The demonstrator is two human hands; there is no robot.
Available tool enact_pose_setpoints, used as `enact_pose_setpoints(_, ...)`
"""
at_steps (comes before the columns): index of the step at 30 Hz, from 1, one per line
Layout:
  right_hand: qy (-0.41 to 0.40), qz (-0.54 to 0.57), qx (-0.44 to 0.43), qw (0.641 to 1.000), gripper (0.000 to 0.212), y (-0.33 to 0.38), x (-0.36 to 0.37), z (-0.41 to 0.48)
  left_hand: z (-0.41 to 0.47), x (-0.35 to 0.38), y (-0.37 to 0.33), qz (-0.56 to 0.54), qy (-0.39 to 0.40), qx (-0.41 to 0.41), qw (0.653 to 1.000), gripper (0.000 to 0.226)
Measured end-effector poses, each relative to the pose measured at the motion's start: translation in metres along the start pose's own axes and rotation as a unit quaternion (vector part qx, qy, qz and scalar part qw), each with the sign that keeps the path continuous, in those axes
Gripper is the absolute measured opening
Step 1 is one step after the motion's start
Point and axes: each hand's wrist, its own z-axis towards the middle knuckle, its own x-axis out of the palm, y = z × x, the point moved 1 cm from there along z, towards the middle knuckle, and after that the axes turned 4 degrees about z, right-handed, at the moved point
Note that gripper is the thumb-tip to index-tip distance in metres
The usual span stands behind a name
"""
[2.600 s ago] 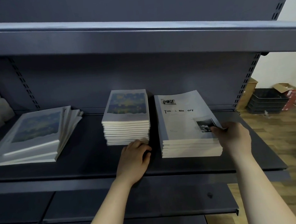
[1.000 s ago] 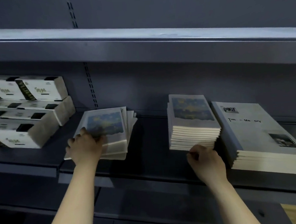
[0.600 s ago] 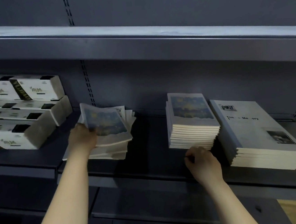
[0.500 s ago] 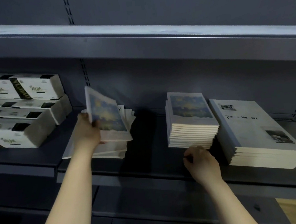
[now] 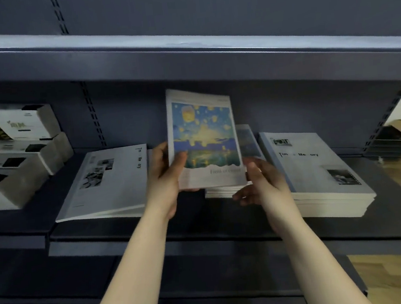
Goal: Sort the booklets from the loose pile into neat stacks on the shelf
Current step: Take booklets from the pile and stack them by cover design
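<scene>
The left hand [image 5: 166, 179] grips a lantern-sky booklet [image 5: 204, 136] by its lower left corner, thumb on the cover, holding it tilted up above the stack of matching booklets [image 5: 249, 143]. The right hand [image 5: 263, 182], fingers loosely spread and blurred, hovers at that stack's front right. Just right of the stack lies a neat grey "Time Memory" stack [image 5: 319, 172]; left of it a loose pile [image 5: 109, 182], then white cartons [image 5: 21, 154]

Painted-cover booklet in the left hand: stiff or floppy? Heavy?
Probably stiff: the painted-cover booklet stands nearly upright, unbent, though the left hand grips only its lower left edge. Likely light, since one hand carries it. The right hand is open at its lower right corner, perhaps to steady it.
</scene>
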Motion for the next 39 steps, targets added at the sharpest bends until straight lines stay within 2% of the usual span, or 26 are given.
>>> enact_pose_setpoints(1, -0.008, 0.018, 0.001, 1.0, 0.015, 0.003, -0.004, 0.001, -0.001, 0.006, 0.002, -0.002, 0.01, -0.002, 1.0, 0.018)
enact_pose_setpoints(6, -0.022, 0.066, 0.046, 0.996, 0.031, 0.008, -0.026, 0.006, -0.002, 0.028, 0.005, -0.015, 0.045, -0.008, 0.999, 0.026)
enact_pose_setpoints(11, -0.029, 0.034, 0.041, 0.998, 0.014, 0.01, -0.033, 0.01, -0.002, 0.04, 0.005, -0.006, 0.071, 0.005, 0.997, 0.032)
enact_pose_setpoints(14, -0.051, 0.027, 0.03, 0.998, 0.014, 0.013, -0.039, 0.014, 0.001, 0.036, 0.008, 0.077, 0.072, 0.014, 0.994, 0.019)
enact_pose_setpoints(16, -0.072, 0.014, 0.026, 0.997, 0.015, 0.017, -0.043, 0.018, 0.004, 0.028, 0.015, 0.148, 0.069, 0.008, 0.987, 0.022)
enact_pose_setpoints(18, -0.092, 0.004, 0.034, 0.995, 0.013, 0.021, -0.047, 0.026, 0.007, 0.016, 0.028, 0.255, 0.063, 0.019, 0.965, 0.029)
enact_pose_setpoints(20, -0.109, 0.004, 0.051, 0.993, 0.013, 0.024, -0.052, 0.033, 0.006, 0.004, 0.043, 0.372, 0.052, 0.042, 0.926, 0.03)
enact_pose_setpoints(23, -0.131, 0.014, 0.071, 0.989, 0.02, 0.028, -0.056, 0.044, 0.003, -0.008, 0.065, 0.474, 0.076, 0.038, 0.877, 0.033)
enact_pose_setpoints(26, -0.128, 0.015, 0.085, 0.988, 0.022, 0.029, -0.056, 0.053, 0.0, -0.011, 0.08, 0.59, 0.094, 0.034, 0.801, 0.034)
enact_pose_setpoints(28, -0.122, 0.016, 0.101, 0.987, 0.019, 0.028, -0.055, 0.058, -0.003, -0.012, 0.085, 0.623, 0.089, 0.048, 0.776, 0.033)
enact_pose_setpoints(31, -0.118, 0.016, 0.113, 0.986, 0.019, 0.029, -0.051, 0.065, -0.008, -0.014, 0.093, 0.641, 0.085, 0.061, 0.76, 0.032)
enact_pose_setpoints(35, -0.118, 0.015, 0.108, 0.987, 0.021, 0.029, -0.047, 0.071, -0.007, -0.016, 0.096, 0.642, 0.083, 0.052, 0.76, 0.033)
enact_pose_setpoints(38, -0.114, -0.007, 0.101, 0.988, 0.008, 0.028, -0.044, 0.075, -0.006, -0.014, 0.098, 0.649, 0.089, 0.052, 0.753, 0.033)
enact_pose_setpoints(39, -0.116, -0.015, 0.098, 0.988, 0.012, 0.026, -0.044, 0.076, -0.006, -0.014, 0.099, 0.652, 0.09, 0.054, 0.751, 0.033)
